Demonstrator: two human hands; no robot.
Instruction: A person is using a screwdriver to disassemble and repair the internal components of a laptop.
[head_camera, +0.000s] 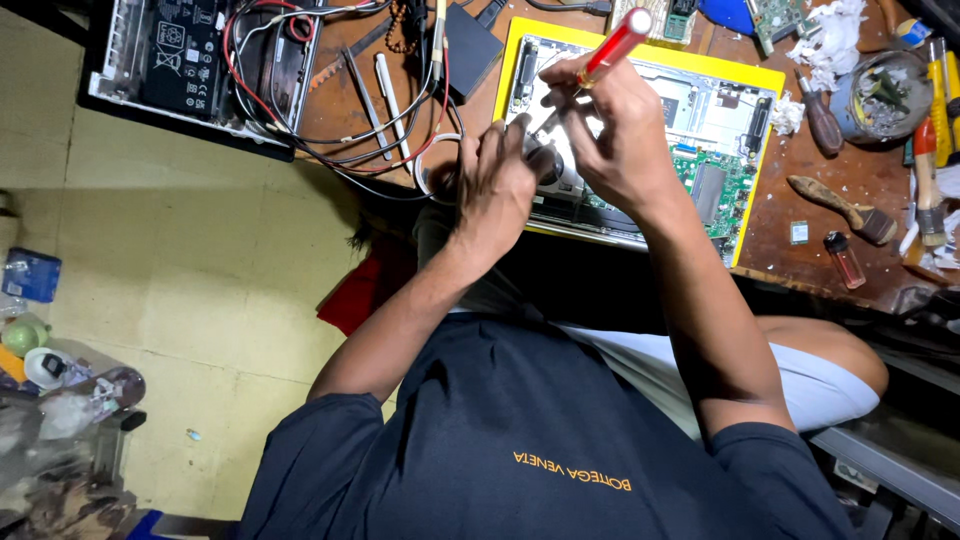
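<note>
a black rectangular label (185, 55) with white marks lies on the opened device (130, 70), far left of the yellow-edged laptop (745, 75). a blue packet (30, 275) sits on the floor, well below-left of that laptop.

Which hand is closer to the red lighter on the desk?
The right hand. It holds a red-handled screwdriver over the opened laptop, on the side where the lighter lies. The left hand sits farther away, at the laptop's opposite edge.

I wear a dark navy short-sleeved T-shirt (520, 430) with small orange lettering across the chest. My shorts (800, 385) are pale grey. Both forearms are bare, with no watch or rings.
</note>
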